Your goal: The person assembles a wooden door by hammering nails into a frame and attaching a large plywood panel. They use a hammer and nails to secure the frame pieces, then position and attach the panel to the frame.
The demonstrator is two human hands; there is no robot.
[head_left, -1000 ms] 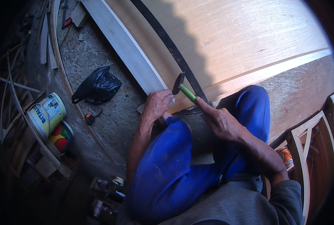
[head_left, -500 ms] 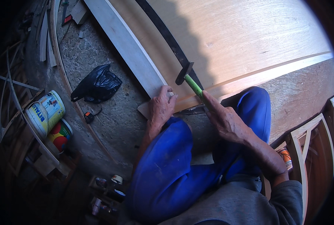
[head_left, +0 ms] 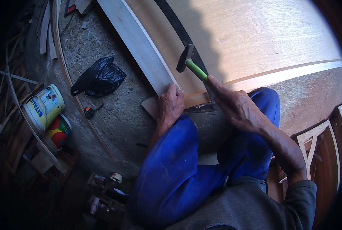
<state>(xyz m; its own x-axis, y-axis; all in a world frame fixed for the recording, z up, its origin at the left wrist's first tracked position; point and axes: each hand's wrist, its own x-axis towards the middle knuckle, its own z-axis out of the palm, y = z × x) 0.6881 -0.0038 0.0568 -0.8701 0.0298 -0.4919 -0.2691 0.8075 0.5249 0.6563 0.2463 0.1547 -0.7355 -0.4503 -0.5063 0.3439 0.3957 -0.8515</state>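
Observation:
My right hand (head_left: 238,107) grips the green handle (head_left: 197,70) of a hammer, whose dark metal head (head_left: 185,57) is held up over the wood. Beneath it, a long pale board (head_left: 138,42) lies along the left side of a wide light-brown wooden panel (head_left: 255,34). My left hand (head_left: 172,102) is closed over the near end of that board, fingers curled at its corner. Whether a nail sits between those fingertips is too small to tell. A small wooden offcut (head_left: 151,106) sticks out beside my left wrist. Across the panel runs a dark curved strip (head_left: 178,25), passing behind the hammer.
On the rough grey surface at left lie a black plastic bag (head_left: 102,76) and a tape measure (head_left: 89,112). Two printed buckets (head_left: 46,107) stand farther left among wood strips. A wooden frame (head_left: 319,145) is at the right; my bent blue-clad legs are close below the panel.
The hammer has moved up and away from the panel's near edge, with my right hand following. My left fingers are curled more tightly on the board's end. The view has shifted slightly.

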